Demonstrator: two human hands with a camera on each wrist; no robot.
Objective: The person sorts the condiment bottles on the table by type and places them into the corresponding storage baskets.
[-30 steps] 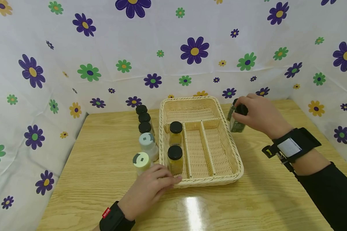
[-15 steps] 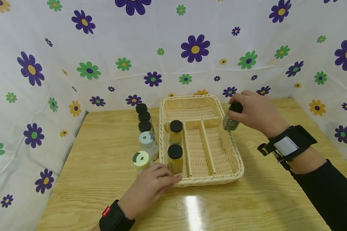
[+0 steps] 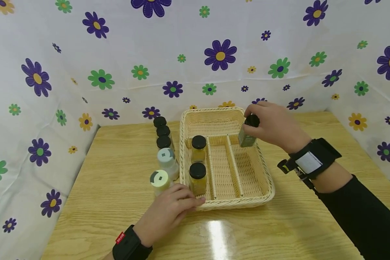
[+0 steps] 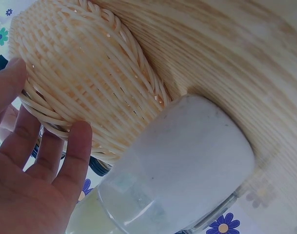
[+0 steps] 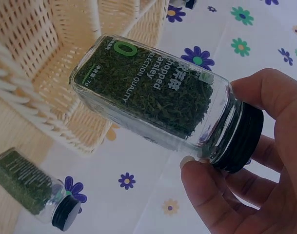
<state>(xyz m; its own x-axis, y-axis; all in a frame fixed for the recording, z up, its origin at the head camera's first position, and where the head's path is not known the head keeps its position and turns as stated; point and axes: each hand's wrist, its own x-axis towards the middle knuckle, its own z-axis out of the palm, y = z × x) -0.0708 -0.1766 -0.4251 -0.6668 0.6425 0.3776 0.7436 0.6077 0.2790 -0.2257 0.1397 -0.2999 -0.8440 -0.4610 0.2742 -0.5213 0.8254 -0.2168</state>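
Observation:
In the head view my right hand [image 3: 274, 124] grips a spice jar [image 3: 247, 139] by its black lid, tilted over the right side of the wicker basket [image 3: 237, 203]. The right wrist view shows that jar of chopped parsley [image 5: 148, 90], glass and filled with green flakes, its neck between thumb and fingers. My left hand [image 3: 167, 211] holds the basket's near left corner, fingers over the rim. Inside the left compartment stand two black-lidded jars [image 3: 199, 150] with yellowish contents. The other narrow compartments and the back section hold nothing visible.
Left of the basket stands a row of jars: several black-lidded jars [image 3: 163, 141], a white-capped one [image 3: 167, 159] and a yellow-capped one [image 3: 160, 180] beside my left hand. Another green herb jar [image 5: 29, 183] stands outside the basket, hidden in the head view. A flowered cloth [image 3: 123, 47] encloses the table.
My right hand has carried the parsley jar leftward, from beside the other herb jar across the basket's right rim. The left hand has stayed at the corner.

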